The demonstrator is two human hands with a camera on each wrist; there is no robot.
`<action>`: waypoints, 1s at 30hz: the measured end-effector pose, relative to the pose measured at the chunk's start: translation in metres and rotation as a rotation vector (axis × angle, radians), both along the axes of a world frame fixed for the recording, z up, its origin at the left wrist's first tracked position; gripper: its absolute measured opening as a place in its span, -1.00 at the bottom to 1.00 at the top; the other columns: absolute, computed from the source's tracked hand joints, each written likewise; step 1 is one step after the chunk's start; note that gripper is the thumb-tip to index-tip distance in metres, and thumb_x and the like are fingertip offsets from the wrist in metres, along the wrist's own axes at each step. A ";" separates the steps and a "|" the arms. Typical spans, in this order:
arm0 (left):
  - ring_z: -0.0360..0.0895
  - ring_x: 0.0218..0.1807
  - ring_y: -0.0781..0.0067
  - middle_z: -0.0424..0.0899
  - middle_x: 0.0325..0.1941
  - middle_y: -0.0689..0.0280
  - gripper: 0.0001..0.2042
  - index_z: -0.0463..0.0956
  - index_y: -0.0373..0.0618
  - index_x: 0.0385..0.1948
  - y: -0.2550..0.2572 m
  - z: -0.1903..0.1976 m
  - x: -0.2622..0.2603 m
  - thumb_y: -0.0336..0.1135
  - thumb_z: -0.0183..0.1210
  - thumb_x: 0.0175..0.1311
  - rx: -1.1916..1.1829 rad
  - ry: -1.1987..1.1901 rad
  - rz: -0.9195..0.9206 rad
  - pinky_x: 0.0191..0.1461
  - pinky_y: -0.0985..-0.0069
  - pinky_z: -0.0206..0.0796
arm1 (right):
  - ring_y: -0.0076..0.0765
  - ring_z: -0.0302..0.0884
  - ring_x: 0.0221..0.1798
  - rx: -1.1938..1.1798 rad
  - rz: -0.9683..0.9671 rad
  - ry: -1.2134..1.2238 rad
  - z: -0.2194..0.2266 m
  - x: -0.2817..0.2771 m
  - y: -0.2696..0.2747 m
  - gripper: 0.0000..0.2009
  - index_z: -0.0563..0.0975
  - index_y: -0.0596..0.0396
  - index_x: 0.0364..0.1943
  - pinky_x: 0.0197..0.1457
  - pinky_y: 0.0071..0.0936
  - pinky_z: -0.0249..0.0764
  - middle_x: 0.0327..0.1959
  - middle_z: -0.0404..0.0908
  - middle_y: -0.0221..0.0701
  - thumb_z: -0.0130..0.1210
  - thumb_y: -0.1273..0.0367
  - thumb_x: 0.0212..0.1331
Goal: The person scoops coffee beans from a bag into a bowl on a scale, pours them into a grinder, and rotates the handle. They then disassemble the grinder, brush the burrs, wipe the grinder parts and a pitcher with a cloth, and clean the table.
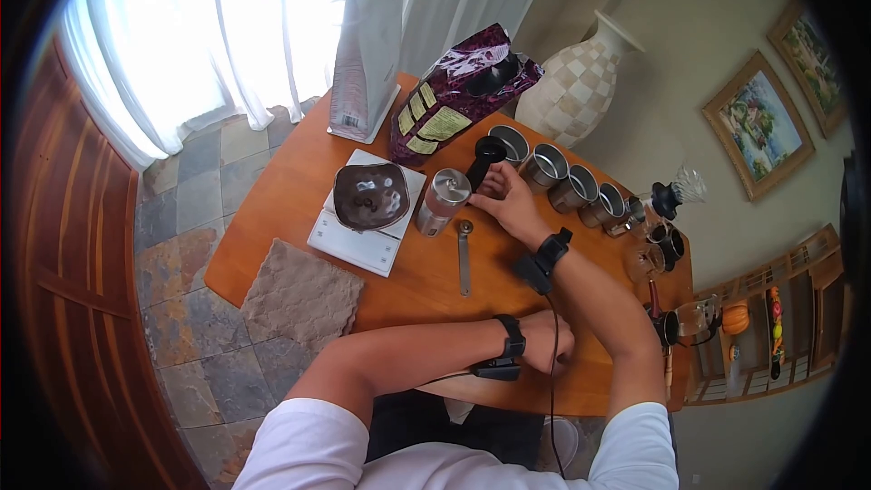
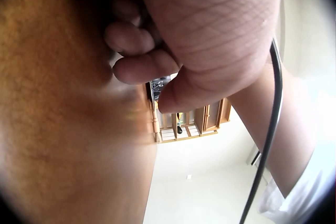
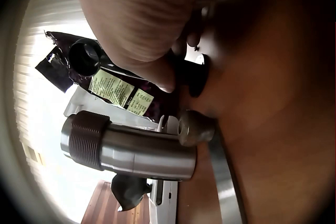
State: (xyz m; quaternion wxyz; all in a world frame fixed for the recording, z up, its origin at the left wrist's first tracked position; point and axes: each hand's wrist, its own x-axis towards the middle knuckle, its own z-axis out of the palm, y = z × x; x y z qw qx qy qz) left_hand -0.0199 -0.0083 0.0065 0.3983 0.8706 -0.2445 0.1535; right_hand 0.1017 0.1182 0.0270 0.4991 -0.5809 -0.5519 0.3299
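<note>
My right hand (image 1: 508,204) is at a black piece with a round, cup-like top (image 1: 488,149) and a narrower stem. In the right wrist view the thumb and fingers come around its lower part, near the tabletop; the hand hides part of the grip. Just left of this hand stands a steel cylinder with a brown ribbed band (image 3: 139,150), seemingly a hand coffee grinder. A metal measuring spoon (image 1: 464,259) lies on the table in front of it. My left hand (image 1: 547,342) rests at the table's near edge, fingers loosely curled with nothing in them.
A brown glossy bowl (image 1: 370,198) sits on a white scale (image 1: 363,254), beside a grey-brown cloth (image 1: 304,295). Behind stand a purple bag (image 1: 445,95) and a pale bag (image 1: 367,54). Several steel canisters (image 1: 573,189) line the far edge near a large vase (image 1: 576,82).
</note>
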 end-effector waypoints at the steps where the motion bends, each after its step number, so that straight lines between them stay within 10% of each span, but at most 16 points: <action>1: 0.60 -0.46 -0.08 0.63 -0.59 0.08 -0.72 0.58 -0.11 -0.75 -0.002 -0.002 0.000 -0.16 0.24 0.05 0.000 0.000 -0.003 -0.36 0.06 0.40 | -0.34 0.54 0.32 0.026 -0.040 -0.116 0.003 0.001 -0.005 -0.41 0.37 0.14 0.28 0.42 -0.34 0.44 0.16 0.65 -0.29 0.42 0.48 0.19; 11: 0.56 -0.48 -0.04 0.59 -0.62 0.13 -0.65 0.53 -0.12 -0.76 0.001 0.005 0.002 -0.10 0.27 0.12 0.092 0.074 -0.022 -0.36 0.03 0.28 | -0.30 0.66 0.06 -0.001 -0.107 -0.553 0.125 -0.056 -0.066 -0.48 0.49 0.12 0.18 -0.04 -0.32 0.56 -0.02 0.67 -0.31 0.39 0.17 0.24; 21: 0.61 -0.42 -0.02 0.64 -0.57 0.15 -0.71 0.61 -0.11 -0.67 0.000 0.004 0.006 -0.14 0.22 0.14 0.139 0.125 -0.016 -0.27 0.10 0.39 | -0.03 0.71 -0.02 -0.029 0.048 -0.763 0.112 -0.090 -0.018 -0.42 0.54 0.07 0.15 0.02 -0.25 0.60 -0.05 0.70 -0.21 0.45 0.09 0.11; 27: 0.58 -0.43 -0.04 0.61 -0.59 0.13 -0.62 0.58 -0.15 -0.67 0.001 0.013 -0.002 -0.06 0.22 0.25 0.119 0.103 0.035 -0.35 0.12 0.36 | -0.35 0.68 -0.19 0.038 -0.367 -0.281 0.142 -0.035 -0.126 -0.56 0.60 0.12 -0.03 -0.06 -0.40 0.59 -0.17 0.72 -0.31 0.54 0.25 0.07; 30: 0.58 -0.42 -0.06 0.60 -0.58 0.10 -0.64 0.60 -0.14 -0.64 0.003 0.015 -0.002 -0.06 0.22 0.26 0.099 0.123 0.023 -0.38 0.09 0.34 | -0.31 0.68 -0.19 0.133 -0.673 -0.456 0.129 -0.012 -0.183 -0.54 0.60 0.13 -0.06 -0.06 -0.38 0.59 -0.18 0.72 -0.32 0.58 0.27 0.01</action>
